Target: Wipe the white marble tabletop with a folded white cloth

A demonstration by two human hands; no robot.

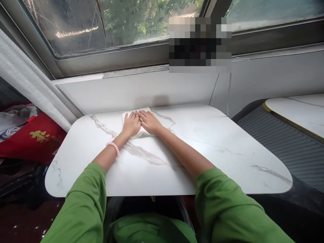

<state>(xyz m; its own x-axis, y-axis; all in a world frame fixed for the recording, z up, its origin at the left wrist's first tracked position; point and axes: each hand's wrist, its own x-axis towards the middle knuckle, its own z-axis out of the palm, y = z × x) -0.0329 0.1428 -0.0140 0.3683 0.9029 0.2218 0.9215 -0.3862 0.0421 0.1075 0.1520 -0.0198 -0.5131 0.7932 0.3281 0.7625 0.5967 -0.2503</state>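
Note:
A folded white cloth (143, 132) lies flat near the far edge of a white marbled table (141, 180). My left hand (131, 124) rests on the cloth's left part, palm down, fingers stretched out. Against it, my right hand (150, 121) presses flat on the cloth from the right, its fingertips meeting those of the left. Neither hand grips the cloth; both are laid over it. Part of the cloth is hidden beneath them. A pink coiled band (113, 147) circles my left wrist.
Behind the table stand a white wall (121, 91) and a window (141, 23). A white curtain (35, 71) and a red bag (32, 136) with gold marks are at left. On the right are a ribbed grey surface (280, 145) and another white tabletop (301, 109).

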